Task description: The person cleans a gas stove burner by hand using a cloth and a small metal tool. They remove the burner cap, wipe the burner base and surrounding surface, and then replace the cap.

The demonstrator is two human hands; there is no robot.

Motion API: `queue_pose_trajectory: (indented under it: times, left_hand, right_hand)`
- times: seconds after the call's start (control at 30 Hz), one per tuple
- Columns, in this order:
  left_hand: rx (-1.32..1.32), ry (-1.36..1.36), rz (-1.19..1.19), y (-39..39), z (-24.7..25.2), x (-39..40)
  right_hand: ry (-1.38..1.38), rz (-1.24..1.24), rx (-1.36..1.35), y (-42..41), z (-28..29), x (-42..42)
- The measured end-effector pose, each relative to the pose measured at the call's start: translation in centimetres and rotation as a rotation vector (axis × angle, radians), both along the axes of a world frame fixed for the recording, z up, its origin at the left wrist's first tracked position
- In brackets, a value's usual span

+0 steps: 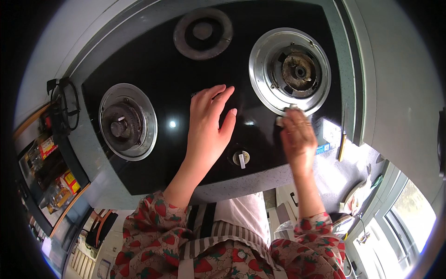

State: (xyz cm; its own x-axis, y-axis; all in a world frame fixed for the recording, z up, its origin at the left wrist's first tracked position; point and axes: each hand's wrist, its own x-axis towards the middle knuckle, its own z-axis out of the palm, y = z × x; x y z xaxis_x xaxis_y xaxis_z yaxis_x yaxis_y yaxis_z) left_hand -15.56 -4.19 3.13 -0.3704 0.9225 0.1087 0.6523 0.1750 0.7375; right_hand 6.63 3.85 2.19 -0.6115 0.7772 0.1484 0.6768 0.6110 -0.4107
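Note:
My left hand (pixel 210 122), fingers apart and holding nothing, is over the middle of the black glass cooktop (pixel 167 69). My right hand (pixel 298 134), slightly blurred, grips a small whitish cloth or pad (pixel 280 120) against the near edge of the right burner's round metal tray (pixel 259 83). That burner (pixel 300 71) has brown stains and no pan support on it. At the left lies another burner (pixel 120 127) in a metal tray, and a smaller dark burner (pixel 202 31) is at the back. A control knob (pixel 241 158) sits near the front edge between my hands.
A yellow-handled knife (pixel 342 148) lies right of the cooktop, near a blue-and-white label (pixel 323 148). Black cables (pixel 71 104) hang at the left, above a shelf with packages (pixel 69 181). A sink faucet (pixel 364 235) and a window (pixel 411 209) are at the lower right.

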Motion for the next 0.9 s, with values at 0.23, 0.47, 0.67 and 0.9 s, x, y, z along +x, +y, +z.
queue_pose_trajectory:
  times: [0.23, 0.47, 0.67, 0.9]
  left_hand:
    - [0.048, -0.044, 0.025, 0.4, -0.2, 1.5]
    - [0.065, -0.128, 0.038, 1.6, 0.5, 2.7]
    - [0.051, -0.151, 0.092, 1.8, 0.6, 2.7]
    - [0.009, -0.203, 0.157, 2.2, 0.0, 2.9]
  right_hand:
    - [-0.216, -0.362, 0.38, 12.3, 5.3, 13.6]
    - [0.223, 0.041, 0.253, 20.6, 3.6, 0.7]
    - [0.177, 0.743, -0.18, 23.8, 0.1, -10.9]
    - [0.201, 0.459, -0.031, 23.0, -1.8, -3.1]
